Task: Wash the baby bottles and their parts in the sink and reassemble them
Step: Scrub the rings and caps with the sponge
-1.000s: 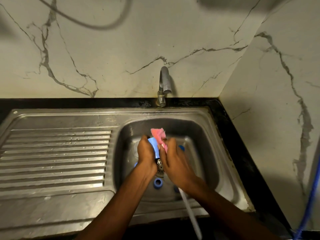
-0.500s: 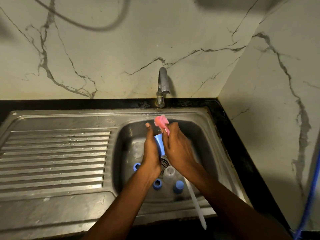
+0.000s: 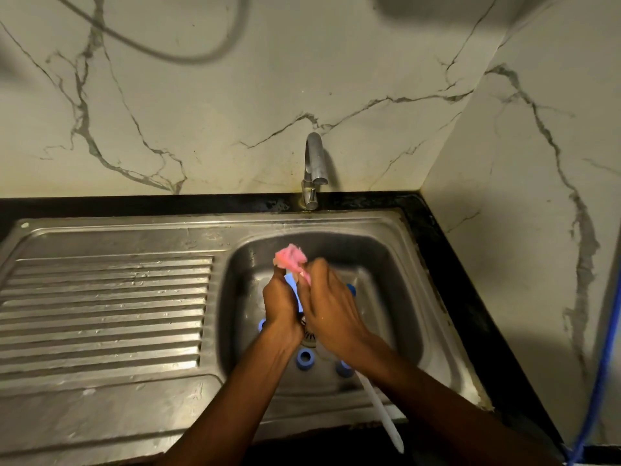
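Ribbed steel drainboard: far left of and below the tap, wet in patches, one piece with the sink; back wall: pale marble-look panel with grey veins, behind the tap, a curved grey shadow line across its upper left; left hand: directly below the tap, over the basin, fingers curled round a blue bottle part, of which only a sliver shows between the two hands; bottle brush: pink sponge head just above the fingertips, below the tap, its white handle running down and right past the sink's near rim; right hand: below and slightly right of the tap, touching the left hand, fingers clenched on the brush near its head; blue ring and second blue ring: on the basin floor, below the hands, far under the tap; drain strainer: between the wrists, partly hidden; black countertop: right of and below the tap, edging the sink; side wall: same marble-look panel, right of the tap; blue cord: hanging at the far right.
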